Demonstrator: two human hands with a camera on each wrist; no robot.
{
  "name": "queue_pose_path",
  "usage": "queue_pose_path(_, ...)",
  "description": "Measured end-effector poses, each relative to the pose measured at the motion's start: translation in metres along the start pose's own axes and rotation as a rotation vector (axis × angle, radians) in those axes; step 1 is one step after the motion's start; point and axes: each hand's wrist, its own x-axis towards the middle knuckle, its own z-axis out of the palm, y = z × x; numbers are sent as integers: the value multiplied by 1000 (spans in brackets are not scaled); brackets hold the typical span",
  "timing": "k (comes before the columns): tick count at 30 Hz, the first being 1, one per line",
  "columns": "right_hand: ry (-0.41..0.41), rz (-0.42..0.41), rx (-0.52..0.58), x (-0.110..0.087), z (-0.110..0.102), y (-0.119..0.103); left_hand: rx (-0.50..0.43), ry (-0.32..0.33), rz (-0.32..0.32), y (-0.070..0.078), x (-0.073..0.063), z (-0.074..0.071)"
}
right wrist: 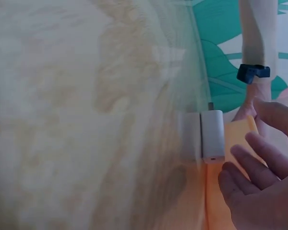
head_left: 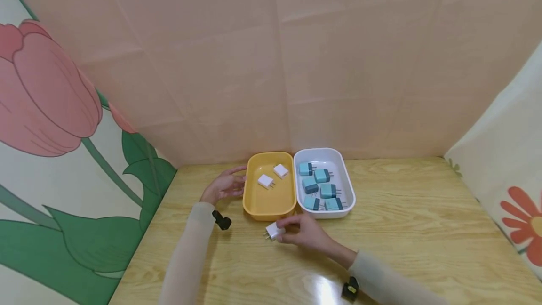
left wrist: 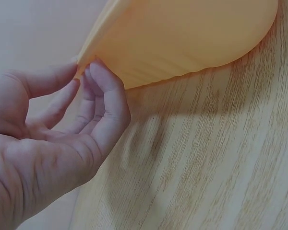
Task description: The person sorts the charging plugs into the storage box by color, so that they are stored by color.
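At the left side of a yellow tray (head_left: 271, 208), my left hand (head_left: 225, 186) pinches the rim between thumb and fingers; the left wrist view shows this hand (left wrist: 62, 115) at the tray's corner (left wrist: 182, 38). Two white charger plugs lie inside, one charger (head_left: 266, 181) left of the other charger (head_left: 281, 170). In front of the tray, a third white charger (right wrist: 212, 136) rests on the table with its prongs outward. My right hand (head_left: 306, 234) is beside it; in the right wrist view, that hand (right wrist: 264, 177) has spread fingers and a small gap separates them from the charger.
A white tray (head_left: 350, 196) stands against the yellow tray's right side, holding several teal chargers (head_left: 322, 175). Both trays sit at the back of a wood-grain table (head_left: 402, 229), near a pink cloth backdrop (head_left: 360, 84). A flower-printed sheet (head_left: 51, 88) borders the left.
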Motion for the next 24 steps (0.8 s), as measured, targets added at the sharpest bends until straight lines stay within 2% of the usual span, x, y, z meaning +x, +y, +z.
queue_pose_path(4,15,-8,6,-5,2,1,9,-2,-1,-1,1,-1)
queue_pose_path(10,22,22,128,-9,6,1,1,-13,-4,0,1,-2)
queue_pose_path(14,28,42,159,-9,7,2,-7,-19,-5,-1,2,-2)
queue_pose_path(18,26,31,121,-8,9,5,-19,-25,-2,-1,3,-2)
queue_pose_path(24,38,34,-6,-3,13,6,-20,-16,-5,-3,4,-4)
